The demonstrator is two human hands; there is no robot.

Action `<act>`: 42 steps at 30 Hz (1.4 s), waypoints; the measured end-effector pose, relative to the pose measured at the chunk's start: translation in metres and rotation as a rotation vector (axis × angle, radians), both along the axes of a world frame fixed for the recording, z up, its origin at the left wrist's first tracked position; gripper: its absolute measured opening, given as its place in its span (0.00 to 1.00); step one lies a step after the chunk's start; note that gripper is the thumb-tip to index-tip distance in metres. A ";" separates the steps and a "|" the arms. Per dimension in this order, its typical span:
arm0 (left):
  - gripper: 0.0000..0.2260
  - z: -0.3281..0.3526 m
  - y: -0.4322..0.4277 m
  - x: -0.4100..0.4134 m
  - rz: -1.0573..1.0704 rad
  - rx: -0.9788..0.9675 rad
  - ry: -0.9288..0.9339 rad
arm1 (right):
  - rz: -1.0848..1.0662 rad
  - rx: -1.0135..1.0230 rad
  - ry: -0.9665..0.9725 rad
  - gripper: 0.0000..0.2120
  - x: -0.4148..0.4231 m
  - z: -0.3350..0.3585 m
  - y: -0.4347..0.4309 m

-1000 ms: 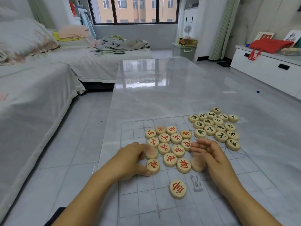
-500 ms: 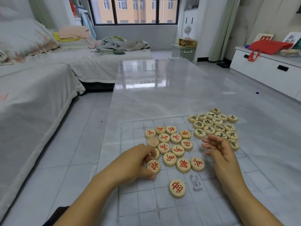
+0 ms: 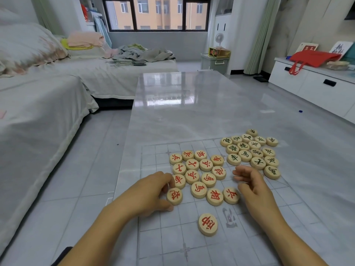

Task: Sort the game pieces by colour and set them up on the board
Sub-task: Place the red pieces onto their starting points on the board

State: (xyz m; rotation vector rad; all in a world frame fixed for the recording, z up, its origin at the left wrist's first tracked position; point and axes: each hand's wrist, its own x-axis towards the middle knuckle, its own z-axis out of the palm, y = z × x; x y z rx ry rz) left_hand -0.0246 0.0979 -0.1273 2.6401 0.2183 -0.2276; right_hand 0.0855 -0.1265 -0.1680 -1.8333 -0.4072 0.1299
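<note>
- The red-lettered round wooden discs [image 3: 197, 173] lie flat in a tight cluster at the middle of the pale gridded board sheet [image 3: 153, 237]. The dark-lettered round wooden discs [image 3: 249, 150] form their own cluster to the far right, at the sheet's corner. A lone red-lettered disc [image 3: 207, 224] lies apart on the near side.
- The left hand [image 3: 149, 192] has its grip closed on the rim of the near-left red disc [image 3: 174, 196], thumb at the near edge and fingers at the far-left edge.
- The right hand [image 3: 253, 189] hovers between the two clusters, grip loosely apart and holding nothing.
- The discs look light, stiff and hard, and thick enough to pinch by the rim.
- On the sheet over the glossy grey stone tabletop [image 3: 192, 112] they probably slide easily, so a nudge may scatter neighbours.
- The clustered discs touch one another, so it seems best to draw an outer one clear before lifting it.
- The sheet looks thin and may shift under a sideways push.
</note>
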 end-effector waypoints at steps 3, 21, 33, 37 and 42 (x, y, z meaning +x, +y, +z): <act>0.15 -0.001 0.000 0.000 0.000 0.000 0.011 | 0.010 -0.018 -0.005 0.19 -0.001 0.001 -0.002; 0.26 -0.007 -0.001 0.006 0.032 -0.017 -0.089 | -0.010 -0.106 0.007 0.20 -0.001 -0.002 -0.001; 0.28 -0.001 0.009 0.003 0.038 -0.055 -0.016 | -0.049 0.076 0.123 0.17 0.004 0.005 -0.003; 0.30 0.002 0.014 0.001 0.053 -0.032 -0.005 | -0.027 0.024 0.201 0.13 0.006 0.014 -0.006; 0.31 0.003 0.015 0.002 0.031 0.040 0.015 | 0.092 -0.308 0.054 0.17 0.013 0.022 -0.006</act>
